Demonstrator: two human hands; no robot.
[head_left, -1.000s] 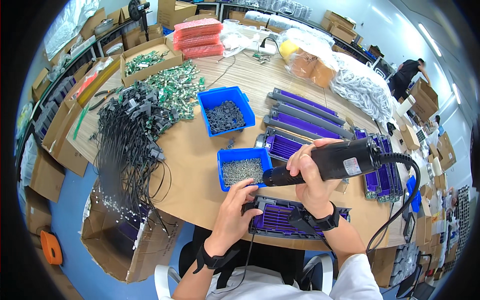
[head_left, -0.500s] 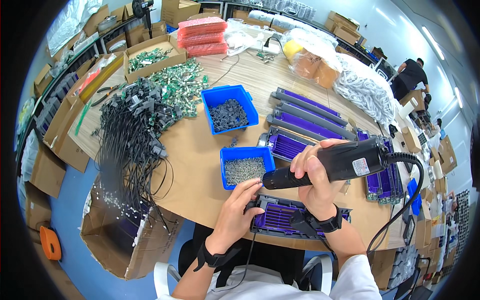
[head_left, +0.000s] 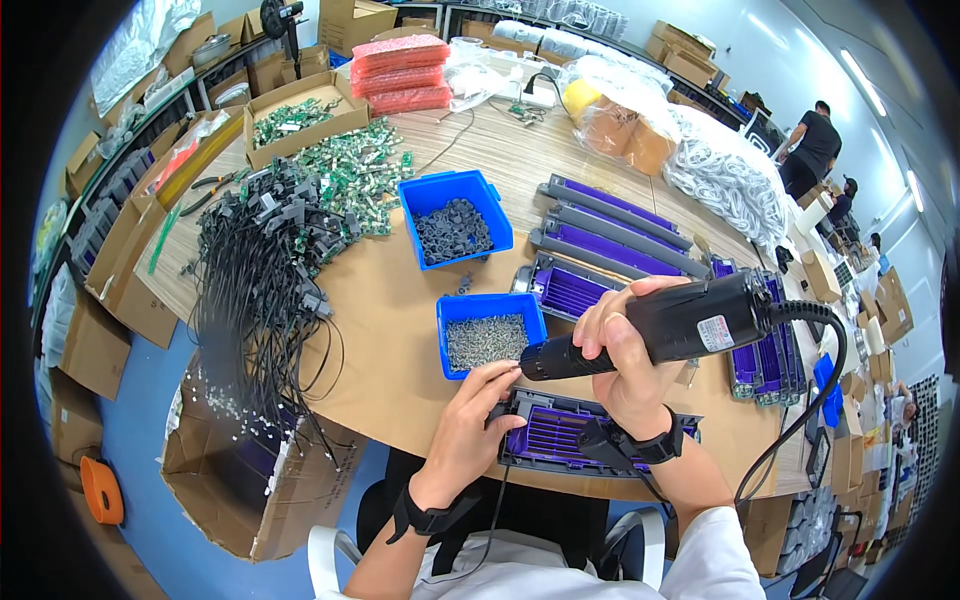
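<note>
My right hand (head_left: 632, 370) is wrapped round a black corded electric screwdriver (head_left: 690, 322), which lies nearly level with its tip pointing left. At that tip, the fingers of my left hand (head_left: 462, 430) are pressed together; whatever they pinch is too small to make out. My left thumb reaches the end of a grey-and-purple slatted housing (head_left: 555, 432) on the table edge before me. Just beyond the tip stands a blue bin (head_left: 441, 340) of small metal screws. Behind it is another blue bin (head_left: 407, 215) with dark grey ring-like parts.
Black cables with connectors (head_left: 250, 270) hang over the left table edge beside a heap of green circuit boards (head_left: 360, 165). More purple-and-grey housings (head_left: 610, 245) lie at the right. The screwdriver's cord (head_left: 838, 350) loops down on the right. An open cardboard box (head_left: 225, 490) stands below left.
My hands and the screwdriver hold nearly the same pose. The view has shifted very slightly. In the far right background, a person in dark clothes has moved a little.
</note>
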